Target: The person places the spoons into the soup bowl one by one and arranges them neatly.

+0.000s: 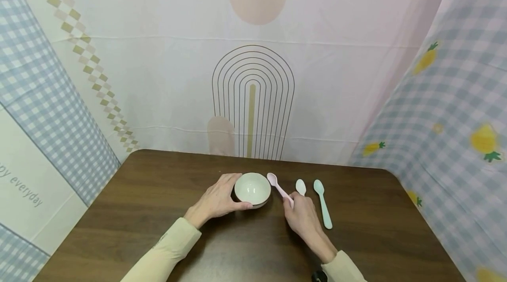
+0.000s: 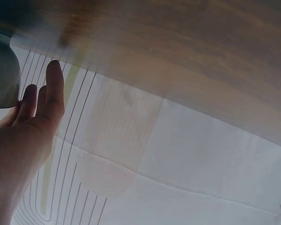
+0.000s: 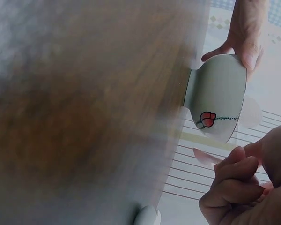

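Observation:
A small bowl [image 1: 252, 188], pale inside, stands upright on the table. My left hand [image 1: 219, 198] holds it from the left, thumb along the near rim and fingers round the far side. Red-and-dark decoration shows on the bowl's outer wall [image 3: 220, 93] in the right wrist view. My right hand [image 1: 304, 218] pinches a pink spoon [image 1: 282, 193] by its handle, the spoon's head close to the bowl's right side. Beyond that hand lies a white spoon [image 1: 301, 187], its handle hidden by the hand. To the right is a mint-green spoon [image 1: 324, 207].
The brown wooden table [image 1: 138, 198] ends at a white patterned curtain [image 1: 174, 97] at the back. Checked blue-and-white cloth [image 1: 447, 110] hangs along the right side, with another checked cloth [image 1: 43, 79] on the left.

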Available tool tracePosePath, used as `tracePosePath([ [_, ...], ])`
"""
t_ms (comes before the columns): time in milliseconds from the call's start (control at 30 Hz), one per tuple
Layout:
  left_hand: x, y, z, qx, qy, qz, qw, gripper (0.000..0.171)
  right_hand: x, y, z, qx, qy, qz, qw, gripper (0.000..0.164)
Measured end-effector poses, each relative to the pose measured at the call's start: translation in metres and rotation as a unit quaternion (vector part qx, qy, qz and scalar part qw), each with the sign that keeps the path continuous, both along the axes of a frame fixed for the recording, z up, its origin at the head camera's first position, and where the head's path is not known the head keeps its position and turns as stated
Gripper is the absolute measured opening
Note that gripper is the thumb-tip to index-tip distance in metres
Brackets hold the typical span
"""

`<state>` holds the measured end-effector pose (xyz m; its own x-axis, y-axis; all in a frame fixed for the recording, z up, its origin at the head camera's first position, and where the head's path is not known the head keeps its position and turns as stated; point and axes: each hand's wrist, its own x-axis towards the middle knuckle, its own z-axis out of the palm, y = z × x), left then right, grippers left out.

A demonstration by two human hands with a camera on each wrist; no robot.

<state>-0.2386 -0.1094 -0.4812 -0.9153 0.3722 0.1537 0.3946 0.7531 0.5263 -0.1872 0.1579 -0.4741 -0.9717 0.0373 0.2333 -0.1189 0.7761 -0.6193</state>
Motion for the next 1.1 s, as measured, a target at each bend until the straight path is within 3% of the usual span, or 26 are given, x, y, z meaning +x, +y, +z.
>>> tracePosePath([
  [1100, -0.0002, -0.0002, 0.0001, -0.001, -0.006, 0.002, 1.0, 0.106, 0.0021, 0.0044, 0.0092, -0.013, 0.069, -0.01, 0.998, 0.016],
])
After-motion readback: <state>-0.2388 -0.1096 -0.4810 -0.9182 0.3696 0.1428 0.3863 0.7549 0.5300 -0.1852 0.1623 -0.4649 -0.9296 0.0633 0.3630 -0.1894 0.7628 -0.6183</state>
